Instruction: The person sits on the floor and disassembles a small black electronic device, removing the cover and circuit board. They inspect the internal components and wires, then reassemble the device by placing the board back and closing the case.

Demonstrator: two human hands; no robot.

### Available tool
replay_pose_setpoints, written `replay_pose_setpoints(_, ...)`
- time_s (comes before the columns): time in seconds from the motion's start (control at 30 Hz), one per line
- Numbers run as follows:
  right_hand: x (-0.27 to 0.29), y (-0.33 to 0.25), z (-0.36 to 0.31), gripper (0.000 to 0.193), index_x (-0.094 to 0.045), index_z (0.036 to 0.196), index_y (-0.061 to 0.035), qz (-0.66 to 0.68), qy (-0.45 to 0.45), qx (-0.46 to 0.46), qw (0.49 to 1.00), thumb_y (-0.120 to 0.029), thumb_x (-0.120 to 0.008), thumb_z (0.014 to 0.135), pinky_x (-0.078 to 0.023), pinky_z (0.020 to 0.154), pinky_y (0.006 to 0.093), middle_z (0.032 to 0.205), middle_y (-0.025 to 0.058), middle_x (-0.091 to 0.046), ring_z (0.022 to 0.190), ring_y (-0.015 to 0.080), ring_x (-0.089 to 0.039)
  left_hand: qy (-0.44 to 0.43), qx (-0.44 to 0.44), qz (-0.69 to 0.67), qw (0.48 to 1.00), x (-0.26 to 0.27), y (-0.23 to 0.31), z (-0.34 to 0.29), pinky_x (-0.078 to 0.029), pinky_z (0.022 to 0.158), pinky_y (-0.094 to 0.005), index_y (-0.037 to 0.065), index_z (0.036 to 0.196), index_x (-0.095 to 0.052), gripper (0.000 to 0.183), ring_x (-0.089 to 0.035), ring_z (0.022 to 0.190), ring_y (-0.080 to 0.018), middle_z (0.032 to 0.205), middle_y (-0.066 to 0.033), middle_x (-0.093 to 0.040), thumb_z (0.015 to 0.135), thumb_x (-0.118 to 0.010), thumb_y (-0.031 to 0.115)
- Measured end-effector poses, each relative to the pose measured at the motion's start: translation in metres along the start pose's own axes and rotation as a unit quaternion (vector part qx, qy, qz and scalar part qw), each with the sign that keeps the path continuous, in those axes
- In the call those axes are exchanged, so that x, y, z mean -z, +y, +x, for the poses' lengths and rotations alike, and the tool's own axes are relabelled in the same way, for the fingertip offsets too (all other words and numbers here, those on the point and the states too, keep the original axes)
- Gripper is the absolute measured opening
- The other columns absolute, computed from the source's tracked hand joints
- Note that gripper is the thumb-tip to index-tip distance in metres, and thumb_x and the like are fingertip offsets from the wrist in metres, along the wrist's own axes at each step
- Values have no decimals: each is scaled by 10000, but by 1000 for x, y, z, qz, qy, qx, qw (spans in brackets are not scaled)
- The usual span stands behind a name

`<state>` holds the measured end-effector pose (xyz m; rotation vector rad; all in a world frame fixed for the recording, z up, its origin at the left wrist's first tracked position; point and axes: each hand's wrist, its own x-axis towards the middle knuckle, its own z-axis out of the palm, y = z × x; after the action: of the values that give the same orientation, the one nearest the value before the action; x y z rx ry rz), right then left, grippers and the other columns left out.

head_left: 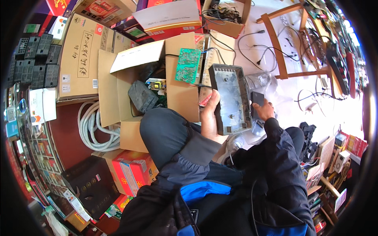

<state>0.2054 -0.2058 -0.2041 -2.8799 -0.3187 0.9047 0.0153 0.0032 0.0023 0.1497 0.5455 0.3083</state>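
Observation:
My left hand grips the near left edge of a long grey plastic device casing, held up with its hollow inside facing me. Reaching behind the casing's right side, my right hand holds a small black box-shaped part. A green circuit board hangs on thin wires just left of the casing's far end. Beyond my raised knee stands an open cardboard box with a dark grey part and another small board inside.
Closed cartons and stacked black remote-like units lie at the left. A coil of white hose lies beside a red box. A wooden frame and loose cables cover the white floor at the right.

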Motion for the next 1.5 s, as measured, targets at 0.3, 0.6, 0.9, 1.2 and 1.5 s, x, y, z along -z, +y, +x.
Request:
replay_pose_setpoints(0.3, 107, -190, -37, 475, -655, 1324, -10, 260, 116, 429, 858, -133, -760, 878, -521, 1027, 429, 1219, 177, -714, 1161, 348, -676, -11, -376, 38, 926, -26, 147, -30, -456, 1112, -597, 114, 1531, -510, 632, -610, 1271, -393, 1484, -141, -601, 1061, -546, 535)
replay_pose_setpoints(0.6, 110, -300, -3, 362, -664, 1229, -36, 53, 115, 570, 812, -94, -645, 873, -516, 971, 501, 1049, 202, -729, 1074, 394, -678, 27, -334, 45, 941, -9, 158, -16, -487, 1093, -562, 133, 1434, -599, 530, -656, 1204, -311, 1386, -86, -672, 1039, -618, 485)
replay_pose_setpoints(0.9, 177, -291, -77, 128, -630, 841, -13, 41, 155, 642, 749, -130, -676, 866, -557, 789, 491, 846, 165, -654, 862, 396, -669, 30, -315, 45, 948, 1, 167, -15, -533, 967, -446, 136, 1333, -634, 447, -671, 1068, -236, 1240, -42, -697, 1017, -679, 448)
replay_pose_setpoints(1.2, 313, -224, -181, 201, -703, 938, 14, -9, 159, 609, 777, -185, -677, 931, -528, 714, 428, 805, 174, -686, 738, 347, -673, -42, -272, 161, 948, -12, 142, -13, -580, 877, -364, 89, 1336, -637, 462, -705, 996, -182, 1179, -44, -720, 1019, -694, 420)
replay_pose_setpoints(1.5, 381, -183, -240, 296, -781, 980, -7, -11, 16, 527, 850, -280, -676, 936, -489, 656, 309, 806, 35, -717, 675, 117, -589, -224, -36, 212, 951, -45, 78, 10, -576, 986, -441, 41, 1380, -618, 579, -718, 1114, -260, 1268, -118, -727, 1016, -665, 488)
